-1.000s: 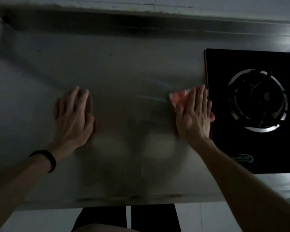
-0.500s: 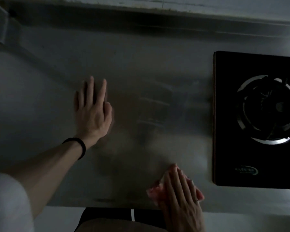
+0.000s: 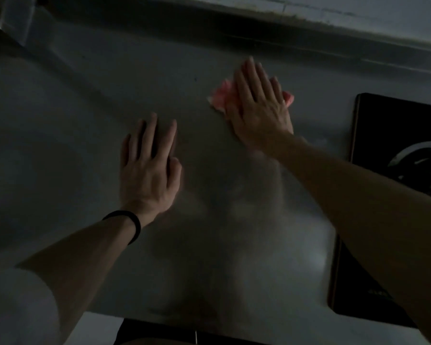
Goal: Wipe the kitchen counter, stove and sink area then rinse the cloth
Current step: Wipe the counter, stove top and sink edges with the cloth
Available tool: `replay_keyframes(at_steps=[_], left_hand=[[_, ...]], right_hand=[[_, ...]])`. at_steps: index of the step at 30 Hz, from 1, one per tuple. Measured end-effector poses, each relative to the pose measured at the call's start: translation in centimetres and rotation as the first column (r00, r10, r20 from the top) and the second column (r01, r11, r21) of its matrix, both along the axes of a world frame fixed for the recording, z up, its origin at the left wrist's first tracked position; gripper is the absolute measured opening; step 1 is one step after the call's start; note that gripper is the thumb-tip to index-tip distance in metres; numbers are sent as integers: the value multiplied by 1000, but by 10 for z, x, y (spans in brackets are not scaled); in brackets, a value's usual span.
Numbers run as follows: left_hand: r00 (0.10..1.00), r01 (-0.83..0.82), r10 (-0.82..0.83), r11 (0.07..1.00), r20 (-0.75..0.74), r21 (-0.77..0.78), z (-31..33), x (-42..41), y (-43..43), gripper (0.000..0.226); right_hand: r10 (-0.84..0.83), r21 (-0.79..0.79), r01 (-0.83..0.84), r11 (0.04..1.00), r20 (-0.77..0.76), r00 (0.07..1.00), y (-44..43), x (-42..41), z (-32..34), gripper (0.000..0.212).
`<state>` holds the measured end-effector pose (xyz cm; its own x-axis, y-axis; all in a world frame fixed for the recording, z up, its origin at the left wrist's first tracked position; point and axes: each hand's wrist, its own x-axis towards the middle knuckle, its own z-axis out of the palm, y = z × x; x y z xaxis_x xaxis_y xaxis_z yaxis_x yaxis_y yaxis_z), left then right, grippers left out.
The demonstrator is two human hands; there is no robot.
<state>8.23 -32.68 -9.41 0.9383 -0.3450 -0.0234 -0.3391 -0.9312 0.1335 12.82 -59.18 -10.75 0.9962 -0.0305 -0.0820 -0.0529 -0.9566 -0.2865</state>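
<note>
Step in hand, by our judgement: wiping the counter surface. The right hand [image 3: 260, 105] lies flat on the pink cloth [image 3: 220, 97], fingers straight and close together, pressing it onto the table [image 3: 85, 120] toward the back edge. It is near the stove [image 3: 393, 135] but apart from it.

The left hand [image 3: 148, 168] rests palm-down on bare table nearer the front. Its fingers are straight and a little spread and hold nothing. A dark wristband [image 3: 132, 225] circles its wrist.

We cannot make out the sink. We judge that the stove, the sink and the rinse remain to be done. The next move calls for even downward pressure and a stroke that keeps the cloth under the palm, minding the stove's edge.

Materials:
- **Table:** smooth metal with a dull sheen and soft reflections.
- **Cloth:** soft and crumpled, showing on either side of the hand.
- **Stove:** a glossy black panel with a pale burner ring [image 3: 418, 155].

The light is dim, so we cannot tell finer texture.
</note>
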Motion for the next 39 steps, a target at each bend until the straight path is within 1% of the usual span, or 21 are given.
replay_keyframes(at_steps=[2,4,7,10,11,13,14,15,17,20,22,25,27,29,32,34,37,39], left_hand=[[1000,0,0,1000,7,10,0,0,-1,68],[1000,-6,6,1000,-1,9,0,0,-1,69],[1000,-8,8,999,-8,-35,2,0,-1,70],[1000,2,-2,999,-7,-36,3,-1,-1,70],[1000,-3,3,1000,-10,-30,3,-1,-2,70],[1000,-9,9,1000,-14,-18,4,0,-3,70],[1000,-12,12,1000,-16,-14,4,0,-3,70],[1000,-12,12,1000,-15,-11,4,0,-2,70],[1000,-6,6,1000,-16,-13,5,0,-3,70],[1000,-14,14,1000,-3,-10,4,1,-4,71],[1000,-21,21,1000,-15,-6,2,2,-4,72],[1000,-19,19,1000,-8,0,0,2,-4,73],[1000,-16,16,1000,5,1,-1,1,-3,75],[1000,-18,18,1000,12,-5,-1,1,-4,74],[1000,-16,16,1000,0,-10,1,0,-5,74],[1000,-24,24,1000,-6,-15,3,0,-6,73],[999,-30,30,999,-11,-28,5,0,-7,71],[1000,-17,17,999,6,-32,4,0,-7,71]], right_hand=[[-70,0,70,998,-6,998,10,10,1,71],[-122,10,122,992,23,992,31,-14,4,67],[-84,55,80,995,61,995,80,-111,7,63],[-61,94,60,994,6,998,136,-238,14,76],[-72,93,73,993,-7,997,150,-272,16,76],[-83,81,86,993,-36,996,161,-308,22,62],[-60,81,64,995,-52,997,159,-310,25,56],[-36,83,39,996,-49,998,155,-308,26,55],[-29,103,30,994,-9,1000,138,-287,24,57],[-11,134,8,991,19,1000,96,-209,18,72],[-51,85,48,995,32,998,56,-138,12,75],[-171,19,170,985,34,985,1,-34,7,72],[-205,-17,205,979,32,978,-28,13,5,70],[-232,-23,233,972,39,972,-42,35,4,66],[-251,-26,254,967,77,965,-29,19,6,64],[-252,-40,255,966,71,965,-7,-21,9,63],[-203,-42,205,978,42,978,37,-135,14,66],[-205,-38,204,978,-15,979,72,-217,18,70]])
